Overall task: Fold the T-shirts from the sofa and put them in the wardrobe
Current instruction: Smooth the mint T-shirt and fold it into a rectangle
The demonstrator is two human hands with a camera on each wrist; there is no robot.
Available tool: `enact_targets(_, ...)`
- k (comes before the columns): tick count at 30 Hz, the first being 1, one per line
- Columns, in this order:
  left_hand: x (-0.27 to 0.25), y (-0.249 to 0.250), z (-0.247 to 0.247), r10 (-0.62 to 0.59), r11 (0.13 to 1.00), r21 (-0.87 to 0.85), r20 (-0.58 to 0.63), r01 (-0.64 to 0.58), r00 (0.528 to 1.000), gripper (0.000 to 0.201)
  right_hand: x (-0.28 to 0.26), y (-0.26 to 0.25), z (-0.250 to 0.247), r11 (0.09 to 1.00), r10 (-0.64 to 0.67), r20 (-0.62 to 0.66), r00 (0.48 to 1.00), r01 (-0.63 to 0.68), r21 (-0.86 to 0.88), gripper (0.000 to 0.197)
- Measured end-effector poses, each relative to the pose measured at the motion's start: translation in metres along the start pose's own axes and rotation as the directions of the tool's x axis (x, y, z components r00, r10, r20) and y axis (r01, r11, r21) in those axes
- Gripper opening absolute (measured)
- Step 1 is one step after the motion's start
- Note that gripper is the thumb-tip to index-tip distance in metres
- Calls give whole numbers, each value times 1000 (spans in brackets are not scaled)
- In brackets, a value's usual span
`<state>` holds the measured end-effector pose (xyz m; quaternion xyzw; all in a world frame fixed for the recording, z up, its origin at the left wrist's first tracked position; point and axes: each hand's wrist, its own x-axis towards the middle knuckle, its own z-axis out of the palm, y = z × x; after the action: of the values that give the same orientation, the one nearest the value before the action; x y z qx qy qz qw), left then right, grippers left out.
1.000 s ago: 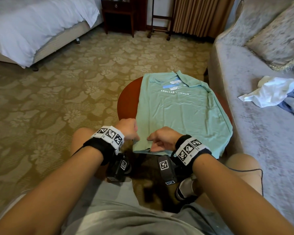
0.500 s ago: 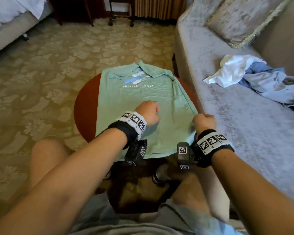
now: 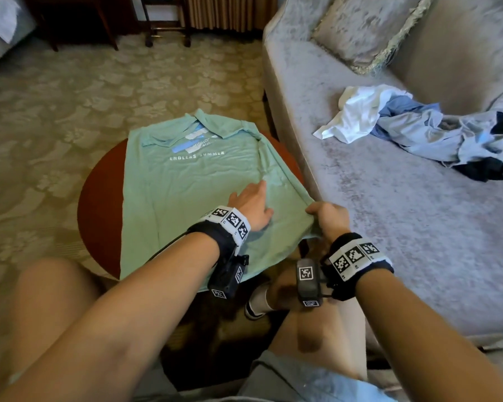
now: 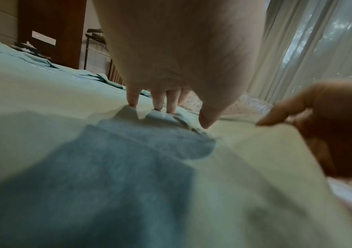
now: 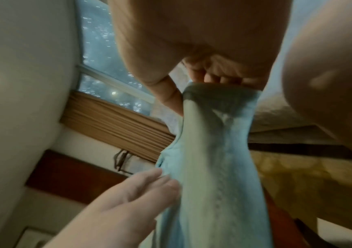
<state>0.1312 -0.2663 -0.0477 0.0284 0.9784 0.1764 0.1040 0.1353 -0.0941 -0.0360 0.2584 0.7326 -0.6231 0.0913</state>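
Pinched the mint T-shirt [image 3: 192, 195] right edge with right hand [image 3: 330, 217]; pressed flat with open left hand [image 3: 251, 206] on round table [image 3: 99, 204]. Left fingertips [image 4: 133, 100] seen only from wrist.

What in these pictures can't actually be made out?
- Wardrobe: not in any view.
- Sofa pile: the head view shows a tangle; the number of garments can't be counted.
- Green T-shirt near hem: head view, left hand and wrist gear cover it.
- Right hand fingertips: curled under the shirt edge.

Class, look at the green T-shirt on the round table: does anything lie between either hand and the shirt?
Nothing visible. The left hand presses flat on the T-shirt; the right hand grips its edge.
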Motion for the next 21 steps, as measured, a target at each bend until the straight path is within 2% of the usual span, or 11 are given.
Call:
enact_targets(3, -6, 1, 5, 60, 991, 117, -15, -58, 998, 46, -14, -15, 0, 928, -326, -10, 945, 318, -195, 11)
enact_targets(5, -12, 4, 9, 63, 983, 173, -27, -58, 998, 46, -26, -20, 4, 754, -483, 165, 860, 505, -420, 13)
enact_targets(7, -21, 6, 11, 57, 980, 196, -122, -32, 991, 39, -36, -21, 8, 514, -443, 394, 805, 589, -624, 20)
enact_targets(9, -29, 5, 10, 50, 991, 131, -240, -19, 970, 32, -40, -20, 10, 372, -313, 502, 806, 590, -716, 32)
enact_targets(12, -33, 5, 3, -138, 950, -304, -225, 65, 965, 27, -44, -15, 9, 417, -186, 528, 829, 553, -721, 49)
enact_targets(13, -35, 6, 1, -235, 851, -503, -112, 149, 966, 25, -46, -14, 10, 431, -167, 532, 830, 547, -718, 54)
enact_targets(15, -40, 13, -4, -327, 515, -788, 184, 338, 927, 27, -51, -14, 13, 428, -146, 526, 838, 533, -730, 57)
enact_targets(16, -43, 16, -8, -318, 386, -831, 287, 400, 904, 29, -53, -15, 13, 425, -131, 515, 847, 517, -743, 57)
enact_targets(17, -44, 18, -10, -296, 328, -838, 348, 437, 890, 31, -55, -17, 13, 414, -104, 508, 855, 502, -759, 55)
enact_targets(19, -46, 22, -11, -249, 292, -828, 417, 478, 874, 33, -58, -20, 11, 402, -38, 515, 856, 485, -776, 41)
enact_targets(21, -46, 25, -6, -191, 252, -818, 481, 516, 856, 34, -59, -18, 6, 534, -16, 535, 845, 459, -710, 24)
